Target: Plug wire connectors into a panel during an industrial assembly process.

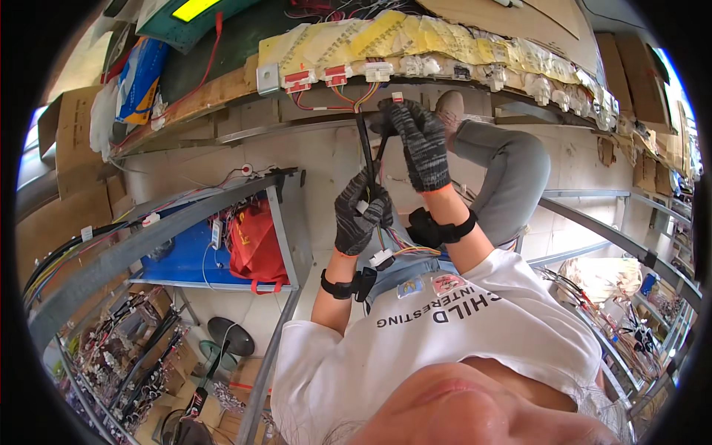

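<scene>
A black-sleeved wiring harness (365,144) hangs from the board's edge down to my hands. At its top, coloured wires fan out to two red-and-white connectors (299,80) and a white connector (378,72). My gloved left hand (361,213) is closed around the lower harness, beside a small white piece. Higher and to the right, my gloved right hand (417,141) pinches a black strand that runs down to the left hand; whether it is tape or a sleeved branch is unclear. A small red-and-white connector (397,97) shows just above its fingers. Below, loose wires reach another white connector (382,259).
The board (356,46) carries yellow tape and a row of white connector holders along its edge. At left, a metal frame (278,222) stands by a red bag (256,245) on a blue shelf. Wire bundles (122,371) hang at lower left; metal rails (593,226) cross at right.
</scene>
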Available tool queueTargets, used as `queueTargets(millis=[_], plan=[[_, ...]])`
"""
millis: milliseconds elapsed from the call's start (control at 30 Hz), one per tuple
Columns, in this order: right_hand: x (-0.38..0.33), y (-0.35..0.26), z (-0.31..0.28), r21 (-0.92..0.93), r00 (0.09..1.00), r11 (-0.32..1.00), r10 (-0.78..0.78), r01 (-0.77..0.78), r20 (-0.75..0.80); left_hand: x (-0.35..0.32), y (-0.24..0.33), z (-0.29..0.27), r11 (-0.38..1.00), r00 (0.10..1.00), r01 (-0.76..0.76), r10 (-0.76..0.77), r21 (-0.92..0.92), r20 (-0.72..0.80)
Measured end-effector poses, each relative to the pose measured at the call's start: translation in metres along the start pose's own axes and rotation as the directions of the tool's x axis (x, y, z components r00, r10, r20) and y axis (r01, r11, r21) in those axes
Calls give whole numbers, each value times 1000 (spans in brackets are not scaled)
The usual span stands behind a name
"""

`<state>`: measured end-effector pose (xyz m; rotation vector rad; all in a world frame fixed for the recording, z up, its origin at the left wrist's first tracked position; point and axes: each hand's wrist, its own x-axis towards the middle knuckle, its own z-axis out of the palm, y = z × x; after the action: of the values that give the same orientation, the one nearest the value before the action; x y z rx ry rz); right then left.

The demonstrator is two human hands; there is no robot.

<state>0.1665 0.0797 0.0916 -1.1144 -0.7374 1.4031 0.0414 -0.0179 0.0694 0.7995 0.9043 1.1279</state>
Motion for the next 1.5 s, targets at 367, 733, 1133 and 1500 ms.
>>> queueTargets(millis=[367, 733, 1133, 1500], plan=[[8, -24, 0, 51, 995, 998, -42, 46, -90, 30, 8, 17, 973, 984, 170, -158, -156, 81], [6, -15, 15, 128, 977, 983, -110, 134, -184, 29, 5, 17, 997, 997, 73, -74, 25, 15], [23, -9, 2, 5, 973, 997, -71, 74, -220, 34, 5, 17, 997, 998, 62, -62, 44, -10], [-4, -12, -99, -735, 894, 671, 262, 103, 364, 30, -4, 18, 837, 974, 191, -99, -514, 202]])
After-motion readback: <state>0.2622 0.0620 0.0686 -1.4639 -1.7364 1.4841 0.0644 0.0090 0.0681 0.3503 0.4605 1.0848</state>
